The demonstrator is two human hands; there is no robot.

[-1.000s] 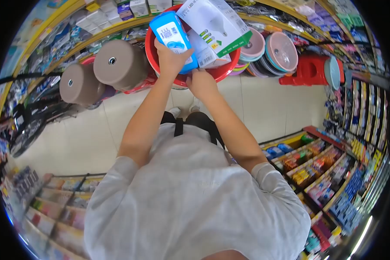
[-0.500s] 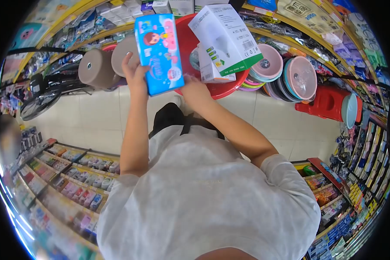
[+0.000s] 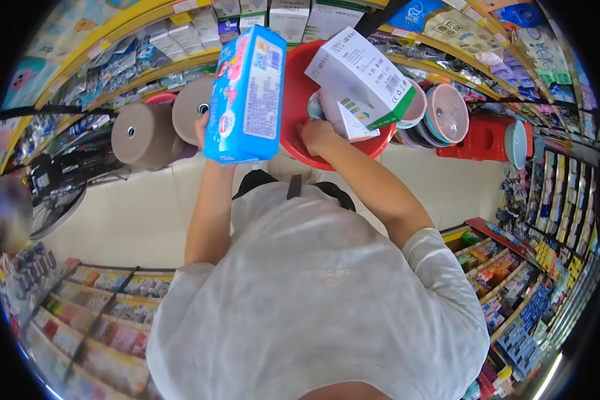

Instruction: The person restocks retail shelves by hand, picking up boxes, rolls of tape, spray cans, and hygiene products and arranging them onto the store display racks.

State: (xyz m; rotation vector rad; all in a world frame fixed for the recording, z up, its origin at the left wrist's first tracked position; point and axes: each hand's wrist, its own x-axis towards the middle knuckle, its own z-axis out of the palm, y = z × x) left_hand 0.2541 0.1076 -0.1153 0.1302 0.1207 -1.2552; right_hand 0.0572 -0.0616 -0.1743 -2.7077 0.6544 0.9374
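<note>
My left hand (image 3: pixel 203 128) is closed around a blue soft pack (image 3: pixel 247 100) with pink cartoon print on one side and a white panel of small text on another. The pack hides most of the fingers. My right hand (image 3: pixel 318 137) is curled at the near rim of a red basin (image 3: pixel 379 148); its fingertips are hidden. In the basin a large white and green LED bulb box (image 3: pixel 360 77) leans above the right side. Beneath it lies a smaller white box (image 3: pixel 343 123), partly covered.
Two brown stools (image 3: pixel 140 137) stand at the left. Stacked pink and coloured basins (image 3: pixel 447 110) and a red plastic item (image 3: pixel 483 143) are on the right. Packed shelves (image 3: pixel 287 17) run ahead, with more shelving (image 3: pixel 123 293) behind. Pale tiled floor (image 3: pixel 140 213) lies between.
My left hand has turned the blue pack, bringing its text panel into view. My right hand has moved slightly right, away from the pack. The basin and boxes appear lower in view.
</note>
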